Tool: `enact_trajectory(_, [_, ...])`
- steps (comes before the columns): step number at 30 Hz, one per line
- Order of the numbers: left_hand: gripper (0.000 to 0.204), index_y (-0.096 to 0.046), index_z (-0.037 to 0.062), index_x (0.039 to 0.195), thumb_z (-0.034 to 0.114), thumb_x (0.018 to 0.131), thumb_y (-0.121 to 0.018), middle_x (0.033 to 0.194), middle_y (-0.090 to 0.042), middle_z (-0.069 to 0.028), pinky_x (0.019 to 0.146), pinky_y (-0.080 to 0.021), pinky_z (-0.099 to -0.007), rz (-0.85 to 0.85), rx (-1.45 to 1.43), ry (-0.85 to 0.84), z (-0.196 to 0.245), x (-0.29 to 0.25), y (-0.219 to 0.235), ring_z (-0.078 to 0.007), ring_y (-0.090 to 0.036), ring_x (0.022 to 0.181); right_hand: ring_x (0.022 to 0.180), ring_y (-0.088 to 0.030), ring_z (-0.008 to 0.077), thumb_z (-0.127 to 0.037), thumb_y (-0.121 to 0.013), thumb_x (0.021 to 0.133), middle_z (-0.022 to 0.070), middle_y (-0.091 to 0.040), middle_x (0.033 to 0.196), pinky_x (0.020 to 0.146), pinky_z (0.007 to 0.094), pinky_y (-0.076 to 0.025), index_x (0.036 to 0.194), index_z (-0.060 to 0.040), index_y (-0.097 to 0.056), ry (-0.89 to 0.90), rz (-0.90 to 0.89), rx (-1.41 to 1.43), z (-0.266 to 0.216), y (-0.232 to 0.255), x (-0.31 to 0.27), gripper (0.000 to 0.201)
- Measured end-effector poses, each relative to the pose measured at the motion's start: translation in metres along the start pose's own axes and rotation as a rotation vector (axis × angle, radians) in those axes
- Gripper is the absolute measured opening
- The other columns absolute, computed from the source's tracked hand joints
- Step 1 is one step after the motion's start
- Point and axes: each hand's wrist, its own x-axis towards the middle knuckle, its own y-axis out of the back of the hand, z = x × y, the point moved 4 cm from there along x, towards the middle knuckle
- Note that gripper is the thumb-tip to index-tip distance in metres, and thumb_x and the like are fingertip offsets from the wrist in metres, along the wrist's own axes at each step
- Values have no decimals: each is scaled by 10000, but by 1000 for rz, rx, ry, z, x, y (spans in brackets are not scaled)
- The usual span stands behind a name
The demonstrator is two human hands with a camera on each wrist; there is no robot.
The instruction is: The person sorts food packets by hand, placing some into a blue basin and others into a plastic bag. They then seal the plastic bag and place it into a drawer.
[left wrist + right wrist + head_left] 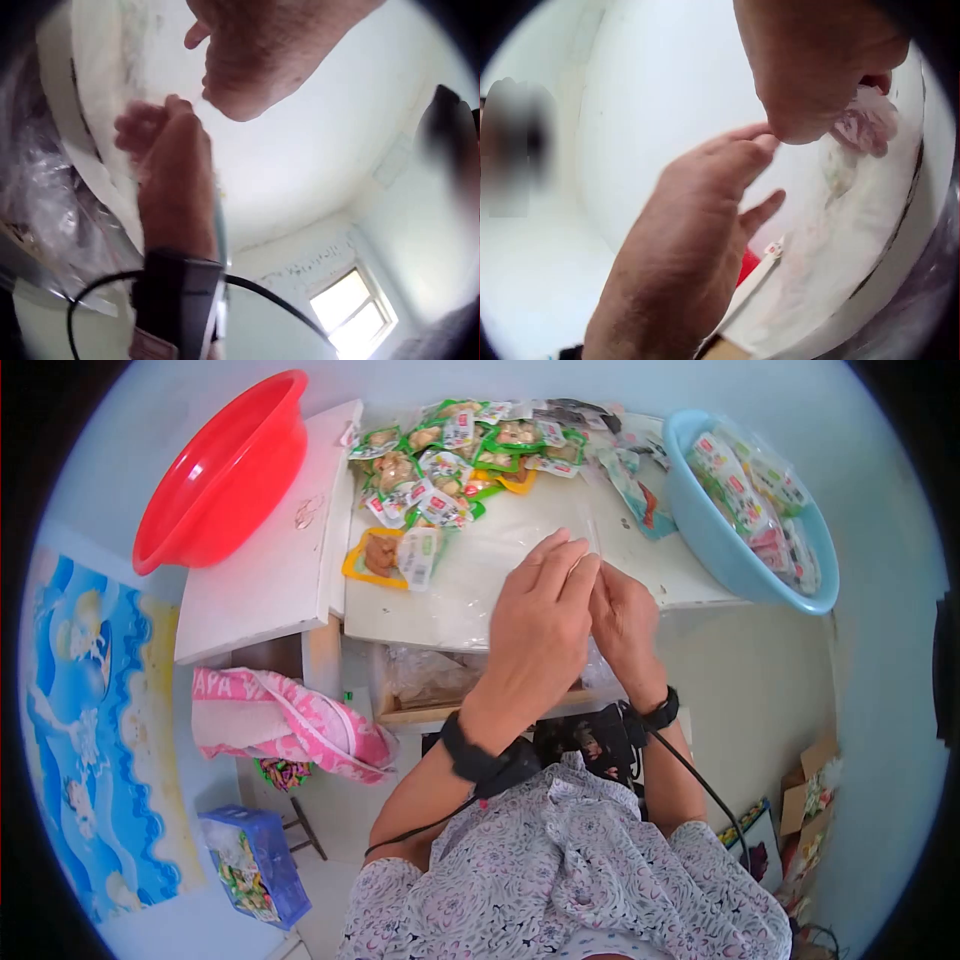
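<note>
Over the white table (460,620) the left hand (545,620) and right hand (625,618) meet at their fingertips. A crumpled clear plastic bag (866,124) shows at the right hand's fingers in the right wrist view, and both hands pinch it. Part of it is hidden behind the hands. To the left of them lies a yellow-edged food packet (395,557) with brown pieces inside. Farther back is a pile of green-edged sealed food packets (440,465). A pale blue packet (640,490) lies beyond the right hand.
A red basin (225,480) tilts at the left, and a light blue basin (760,575) holds packets at the right. Below the table edge, an open drawer (385,705) holds clear plastic. A pink cloth (270,710) hangs beside it. A blue crate (290,870) stands lower left.
</note>
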Motion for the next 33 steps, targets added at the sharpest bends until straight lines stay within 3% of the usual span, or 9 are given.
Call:
enact_trajectory(3, [431, -642, 24, 1332, 242, 964, -690, 1451, -565, -204, 1169, -378, -535, -134, 309, 161, -26, -17, -28, -441, -448, 1422, 688, -619, 381, -278, -666, 967, 152, -645, 734, 606, 457, -470, 809, -54, -645, -24, 66, -105, 19, 0, 3, 275])
enact_trajectory(9, [594, -590, 14, 1422, 402, 978, -657, 1529, -515, -211, 1236, -263, -548, -162, 412, 209, -61, -53, -16, -439, -398, 1465, 669, -619, 375, -264, -699, 941, 135, -629, 710, 588, 459, -461, 769, -48, -615, -52, 50, -151, 37, 8, 10, 289])
enact_trajectory(15, [457, -630, -15, 1336, 255, 969, -675, 1460, -567, -215, 1174, -379, -478, -140, 338, 344, -87, -72, 23, -389, -498, 1394, 679, -615, 396, -249, -708, 931, 147, -612, 705, 589, 455, -464, 748, -42, -582, -94, 97, -201, 39, 6, 15, 303])
enact_trajectory(16, [364, -654, -15, 1265, 135, 935, -693, 1314, -637, -202, 1080, -455, -454, -38, 319, 255, -85, -70, 32, -377, -580, 1266, 681, -614, 399, -249, -708, 930, 148, -612, 704, 590, 458, -463, 749, -41, -579, -88, 106, -177, 39, 7, 14, 305])
enact_trajectory(19, [313, -671, 3, 1206, 68, 903, -713, 1148, -661, -166, 993, -479, -449, 108, 280, 357, -84, -73, 52, -355, -607, 1127, 685, -612, 403, -249, -708, 929, 150, -611, 706, 595, 466, -462, 751, -42, -572, -69, 122, -140, 37, 9, 13, 305])
enact_trajectory(20, [306, -676, 23, 1168, 35, 868, -736, 1028, -645, -131, 933, -480, -448, 208, 317, 285, -79, -68, 58, -339, -596, 1016, 687, -613, 402, -248, -708, 928, 149, -611, 709, 597, 468, -462, 753, -43, -573, -70, 120, -143, 36, 9, 13, 302])
enact_trajectory(23, [349, -672, 29, 1191, 45, 852, -752, 1065, -638, -143, 924, -476, -461, 264, 389, 304, -80, -53, 70, -345, -584, 1015, 697, -618, 400, -241, -710, 924, 147, -618, 719, 606, 471, -465, 752, -46, -572, -83, 85, -155, 33, 12, 14, 294])
enact_trajectory(27, [443, -641, 12, 1297, 89, 874, -747, 1294, -628, -170, 1036, -471, -441, 125, 560, 256, -96, -40, 67, -362, -560, 1266, 713, -626, 402, -235, -710, 920, 147, -634, 738, 617, 468, -473, 757, -50, -580, -94, 73, -139, 34, 15, 13, 278])
enact_trajectory(33, [413, -638, -13, 1294, 61, 891, -688, 1420, -576, -150, 1118, -430, -449, 44, 332, 512, -149, -66, 67, -356, -520, 1346, 706, -615, 409, -208, -698, 915, 165, -625, 736, 611, 464, -470, 774, -26, -594, -119, 130, -78, 46, 16, 14, 253])
